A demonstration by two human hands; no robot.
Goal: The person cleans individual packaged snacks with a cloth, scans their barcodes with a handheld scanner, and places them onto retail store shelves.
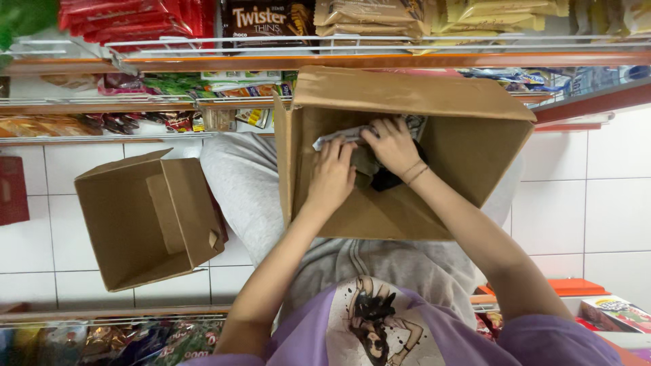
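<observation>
Cardboard fills most of what I see — an open carton (407, 156) resting on my lap, its flaps spread toward the shelves. Both my hands are down inside it. My left hand (332, 177) lies with fingers curled over the dark packets (376, 173) at the bottom of the carton, near its left wall; how firmly it grips them I cannot tell, since the fingertips are hidden among the packets. My right hand (392, 144), a thin bracelet at its wrist, is closed on a flat pale packet (339, 137) that lies along the carton's far edge, fingers pressed on top of it. The two hands sit just beside each other, almost touching.

On the white tiled floor (34, 230) to my left stands a second cardboard box (146, 220), open, tilted and well apart from the one on my lap. Ahead of me run store shelves (339, 59) with wire rails — red wrappers, a brown biscuit pack and yellowish bags on the top row, mixed small snacks below.
</observation>
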